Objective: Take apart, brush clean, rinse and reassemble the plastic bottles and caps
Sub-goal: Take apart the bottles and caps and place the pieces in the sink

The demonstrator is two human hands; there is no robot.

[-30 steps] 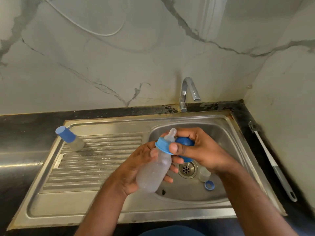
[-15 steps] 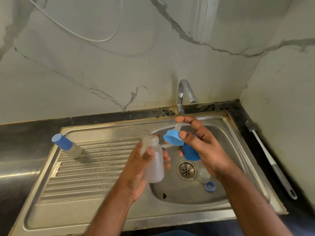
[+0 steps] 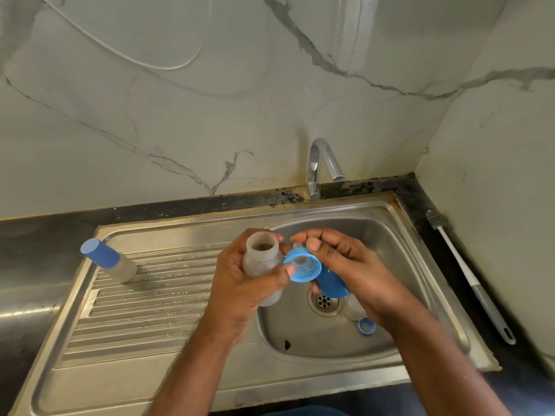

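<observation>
Left hand (image 3: pixel 240 283): grips open bottle (image 3: pixel 262 265), now tilted mouth-up. Right hand (image 3: pixel 351 265): pinches blue collar (image 3: pixel 301 268), now touching the left thumb, underside showing; dark blue cap (image 3: pixel 332 285) held beneath.

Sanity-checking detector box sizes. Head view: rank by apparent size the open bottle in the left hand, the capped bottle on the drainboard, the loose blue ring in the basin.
1. Open bottle, though nearer the camera and partly covered by the left hand
2. Capped bottle, close in size, so unsure
3. Blue ring, clearly smallest
</observation>
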